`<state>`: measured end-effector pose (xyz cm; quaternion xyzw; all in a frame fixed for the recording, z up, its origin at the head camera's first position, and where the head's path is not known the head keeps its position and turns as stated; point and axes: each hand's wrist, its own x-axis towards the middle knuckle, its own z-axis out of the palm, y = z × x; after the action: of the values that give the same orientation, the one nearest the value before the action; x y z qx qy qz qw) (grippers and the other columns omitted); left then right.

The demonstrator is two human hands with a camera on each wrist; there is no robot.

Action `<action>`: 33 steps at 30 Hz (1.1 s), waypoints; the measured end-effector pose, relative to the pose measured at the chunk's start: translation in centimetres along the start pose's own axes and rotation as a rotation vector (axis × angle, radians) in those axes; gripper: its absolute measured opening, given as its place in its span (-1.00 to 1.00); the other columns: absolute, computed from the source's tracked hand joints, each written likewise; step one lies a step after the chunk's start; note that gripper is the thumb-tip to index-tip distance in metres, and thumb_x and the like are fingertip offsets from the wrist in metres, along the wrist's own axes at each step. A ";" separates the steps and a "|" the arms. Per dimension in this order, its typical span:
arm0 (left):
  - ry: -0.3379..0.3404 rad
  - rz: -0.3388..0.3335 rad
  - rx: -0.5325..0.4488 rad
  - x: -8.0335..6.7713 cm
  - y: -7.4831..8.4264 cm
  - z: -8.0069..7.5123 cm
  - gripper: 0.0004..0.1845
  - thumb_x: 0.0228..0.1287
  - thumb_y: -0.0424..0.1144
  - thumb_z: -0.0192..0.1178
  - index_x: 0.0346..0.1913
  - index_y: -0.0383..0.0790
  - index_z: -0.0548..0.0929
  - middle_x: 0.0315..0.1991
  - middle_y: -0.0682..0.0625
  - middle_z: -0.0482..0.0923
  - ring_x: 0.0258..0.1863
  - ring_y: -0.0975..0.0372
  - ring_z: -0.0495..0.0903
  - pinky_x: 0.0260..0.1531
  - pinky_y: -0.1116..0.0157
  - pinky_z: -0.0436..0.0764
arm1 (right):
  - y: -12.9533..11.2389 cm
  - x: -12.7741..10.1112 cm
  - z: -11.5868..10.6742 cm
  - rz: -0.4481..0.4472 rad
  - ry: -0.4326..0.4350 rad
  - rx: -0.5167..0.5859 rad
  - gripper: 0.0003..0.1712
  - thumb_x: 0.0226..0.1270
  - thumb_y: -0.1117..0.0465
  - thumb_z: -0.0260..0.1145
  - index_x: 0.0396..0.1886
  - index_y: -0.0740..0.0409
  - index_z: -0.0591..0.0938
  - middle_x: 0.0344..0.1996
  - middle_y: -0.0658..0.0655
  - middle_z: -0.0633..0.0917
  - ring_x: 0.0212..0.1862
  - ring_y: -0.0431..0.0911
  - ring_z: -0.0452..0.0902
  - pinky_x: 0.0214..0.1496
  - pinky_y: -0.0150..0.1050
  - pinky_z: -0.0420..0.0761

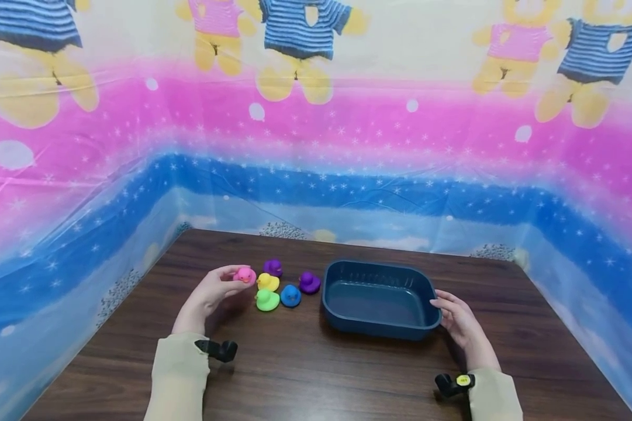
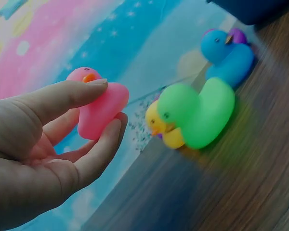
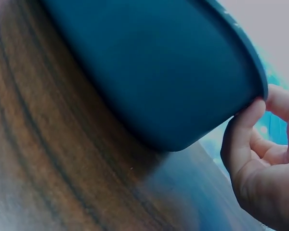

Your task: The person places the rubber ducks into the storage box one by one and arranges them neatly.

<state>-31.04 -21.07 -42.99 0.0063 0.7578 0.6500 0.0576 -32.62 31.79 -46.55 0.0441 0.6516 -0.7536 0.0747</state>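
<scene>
In the head view, the left hand [image 1: 208,293] is at 8 o'clock from centre, thumb and fingertips bent round the pink duck [image 1: 245,276], the gap between them only the toy's width; that duck lies at the hand's 2 o'clock. Taking the green duck [image 1: 268,300] as the dial's middle, the yellow duck [image 1: 269,283] is just behind at 12 o'clock, the rear purple duck [image 1: 273,268] beyond it, the blue duck [image 1: 291,296] just beside at 3, and the other purple duck [image 1: 309,283] between 2 and 3, near the basin [image 1: 379,327]. The basin stands on the wooden table [image 1: 316,374] at 5 o'clock from the view's centre. Between its 3 and 4, the right hand [image 1: 462,324] pinches its edge, fingers curled and nearly closed. A patterned curtain [image 1: 316,146] rises at 12 o'clock.
</scene>
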 end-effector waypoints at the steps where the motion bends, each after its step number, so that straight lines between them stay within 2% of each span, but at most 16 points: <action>1: -0.001 0.002 -0.006 0.1 0.1 0.3 -0.38 0.30 -0.33 0.26 0.37 -0.43 0.34 0.27 -0.32 0.35 -0.05 0.32 0.54 0.21 0.18 0.53 | 0.0 0.0 -0.1 0.005 -0.007 0.011 -0.83 0.48 0.28 0.13 -0.06 -0.07 0.53 -0.32 -0.17 0.70 -0.28 -0.35 0.64 -0.18 -0.45 0.63; 4: -0.016 0.007 -0.023 0.5 0.2 1.3 -0.40 0.31 -0.37 0.24 0.36 -0.45 0.34 0.23 -0.32 0.37 -0.07 0.34 0.56 0.21 0.16 0.53 | 0.1 0.0 -0.3 0.021 -0.023 0.037 -0.82 0.49 0.27 0.13 -0.09 -0.11 0.56 -0.32 -0.16 0.72 -0.28 -0.35 0.65 -0.18 -0.44 0.64; 8: -0.047 0.017 -0.023 1.3 0.4 2.8 -0.40 0.33 -0.36 0.23 0.37 -0.45 0.33 0.24 -0.33 0.35 -0.04 0.28 0.57 0.27 0.08 0.47 | -0.1 -0.1 -0.6 0.049 -0.044 0.054 -0.83 0.51 0.25 0.11 -0.01 -0.09 0.51 -0.31 -0.16 0.72 -0.27 -0.36 0.66 -0.17 -0.47 0.64; 12: -0.070 0.012 -0.032 2.2 1.2 4.3 -0.38 0.35 -0.33 0.22 0.40 -0.42 0.29 0.31 -0.36 0.29 0.10 0.12 0.55 0.32 0.05 0.41 | -0.3 -0.2 -0.9 0.059 -0.067 0.058 -0.79 0.53 0.23 0.08 0.08 -0.04 0.47 -0.29 -0.16 0.73 -0.25 -0.36 0.66 -0.14 -0.48 0.63; 16: -0.082 0.010 -0.085 3.4 2.7 6.3 -0.37 0.36 -0.37 0.19 0.43 -0.40 0.26 0.37 -0.36 0.25 0.27 -0.04 0.44 0.36 0.04 0.35 | -0.4 -0.2 -1.3 0.043 -0.074 0.054 -0.80 0.53 0.23 0.08 0.06 -0.06 0.49 -0.26 -0.17 0.72 -0.22 -0.36 0.66 -0.12 -0.48 0.63; 19: -0.091 0.011 -0.115 4.4 3.9 8.2 -0.40 0.35 -0.40 0.18 0.42 -0.37 0.29 0.33 -0.35 0.30 0.29 -0.06 0.44 0.37 0.03 0.34 | -0.5 0.0 -1.5 0.042 -0.082 0.055 -0.79 0.53 0.23 0.08 0.07 -0.06 0.48 -0.25 -0.17 0.72 -0.21 -0.36 0.66 -0.10 -0.48 0.63; 25: -0.131 0.013 -0.148 6.2 6.1 13.3 -0.45 0.30 -0.43 0.23 0.34 -0.39 0.41 0.24 -0.33 0.44 0.19 -0.01 0.55 0.32 0.05 0.40 | -0.5 0.0 -1.6 0.049 -0.073 0.060 -0.63 0.52 0.23 0.10 0.26 0.06 0.36 -0.27 -0.18 0.72 -0.23 -0.37 0.64 -0.13 -0.49 0.62; 31: -0.162 0.031 -0.129 7.2 7.1 18.3 -0.49 0.24 -0.46 0.28 0.27 -0.42 0.47 0.18 -0.32 0.49 0.16 -0.03 0.58 0.23 0.11 0.51 | -0.1 -0.1 -1.2 0.045 -0.071 0.063 -0.60 0.52 0.24 0.09 0.29 0.11 0.35 -0.28 -0.17 0.72 -0.26 -0.37 0.64 -0.14 -0.50 0.62; 33: -0.191 0.037 -0.119 7.4 7.2 19.9 -0.49 0.24 -0.45 0.29 0.26 -0.42 0.48 0.17 -0.30 0.49 0.13 -0.03 0.60 0.21 0.12 0.53 | 0.1 -0.2 -1.0 0.049 -0.081 0.078 -0.61 0.53 0.26 0.08 0.28 0.11 0.35 -0.30 -0.16 0.72 -0.28 -0.36 0.64 -0.16 -0.49 0.62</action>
<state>-36.93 0.25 -39.42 0.0787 0.7086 0.6912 0.1180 -32.48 32.77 -46.73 0.0322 0.6170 -0.7774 0.1176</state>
